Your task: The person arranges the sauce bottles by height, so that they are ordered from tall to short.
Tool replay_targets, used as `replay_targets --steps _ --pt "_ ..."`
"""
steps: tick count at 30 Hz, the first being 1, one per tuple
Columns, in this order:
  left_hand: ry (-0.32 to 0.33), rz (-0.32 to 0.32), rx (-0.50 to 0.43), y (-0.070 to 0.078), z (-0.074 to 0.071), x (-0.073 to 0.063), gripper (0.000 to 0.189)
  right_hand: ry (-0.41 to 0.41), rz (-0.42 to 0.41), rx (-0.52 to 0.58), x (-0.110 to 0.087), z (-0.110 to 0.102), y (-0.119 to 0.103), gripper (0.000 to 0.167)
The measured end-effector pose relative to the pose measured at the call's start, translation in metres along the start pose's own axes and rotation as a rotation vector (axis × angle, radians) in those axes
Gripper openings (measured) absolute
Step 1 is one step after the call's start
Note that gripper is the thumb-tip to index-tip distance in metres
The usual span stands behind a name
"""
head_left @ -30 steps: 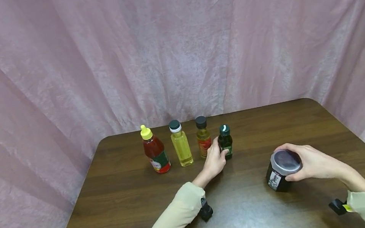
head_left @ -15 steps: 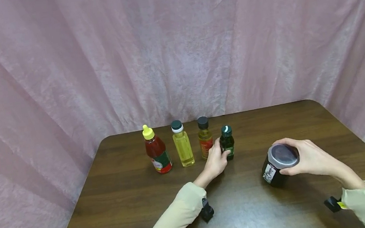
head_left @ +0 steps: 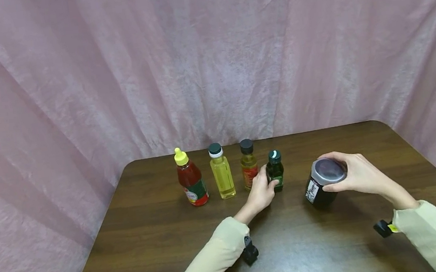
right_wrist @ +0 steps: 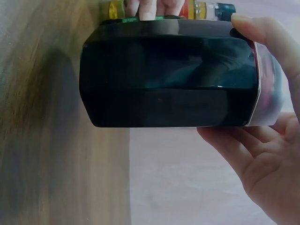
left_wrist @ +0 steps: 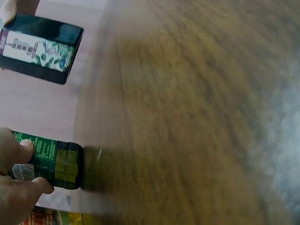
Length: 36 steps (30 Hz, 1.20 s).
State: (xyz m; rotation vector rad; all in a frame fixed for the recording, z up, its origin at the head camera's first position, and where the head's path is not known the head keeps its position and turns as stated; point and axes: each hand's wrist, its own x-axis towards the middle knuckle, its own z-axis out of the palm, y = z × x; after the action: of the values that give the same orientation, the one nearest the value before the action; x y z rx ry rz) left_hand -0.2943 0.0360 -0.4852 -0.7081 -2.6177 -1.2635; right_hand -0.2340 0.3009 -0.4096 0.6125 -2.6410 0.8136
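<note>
My left hand (head_left: 261,191) grips a small dark green bottle (head_left: 275,170) with a green cap, which stands upright at the right end of a row of bottles. Its green label, between thumb and fingers, shows in the left wrist view, where the bottle's base (left_wrist: 68,161) is right at the tabletop. Over at the right, my right hand (head_left: 357,173) holds a dark many-sided jar (head_left: 320,197) by its upper part, around the grey see-through lid (head_left: 328,170). A gap and a shadow lie between the jar (right_wrist: 168,70) and the wood in the right wrist view.
Left of the green bottle stand a black-capped bottle with a red label (head_left: 249,172), a bottle of yellow oil (head_left: 223,179) and a red sauce bottle (head_left: 191,178) with a yellow tip. A pink curtain (head_left: 208,63) hangs behind the wooden table (head_left: 133,248).
The right hand has carried the jar leftward and toward the back, closer to the green bottle. The left hand keeps its hold on the bottle; the head view has shifted slightly.
</note>
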Motion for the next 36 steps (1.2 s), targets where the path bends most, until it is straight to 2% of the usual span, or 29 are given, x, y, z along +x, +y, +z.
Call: replay_targets --steps 9,15,22,36 --pt "0.017 0.006 0.007 0.001 0.002 -0.002 0.047 -0.011 0.065 0.066 0.013 0.011 0.008 0.063" --pt "0.022 0.001 0.013 0.001 0.003 -0.001 0.047 -0.024 0.109 0.066 0.022 0.017 0.010 0.066" --pt "0.012 -0.009 0.016 0.001 0.003 0.000 0.046 -0.016 0.130 0.052 0.032 0.027 0.019 0.069" --pt "0.036 0.001 0.020 0.000 0.004 -0.002 0.046 -0.012 0.171 0.097 0.049 0.039 0.026 0.071"
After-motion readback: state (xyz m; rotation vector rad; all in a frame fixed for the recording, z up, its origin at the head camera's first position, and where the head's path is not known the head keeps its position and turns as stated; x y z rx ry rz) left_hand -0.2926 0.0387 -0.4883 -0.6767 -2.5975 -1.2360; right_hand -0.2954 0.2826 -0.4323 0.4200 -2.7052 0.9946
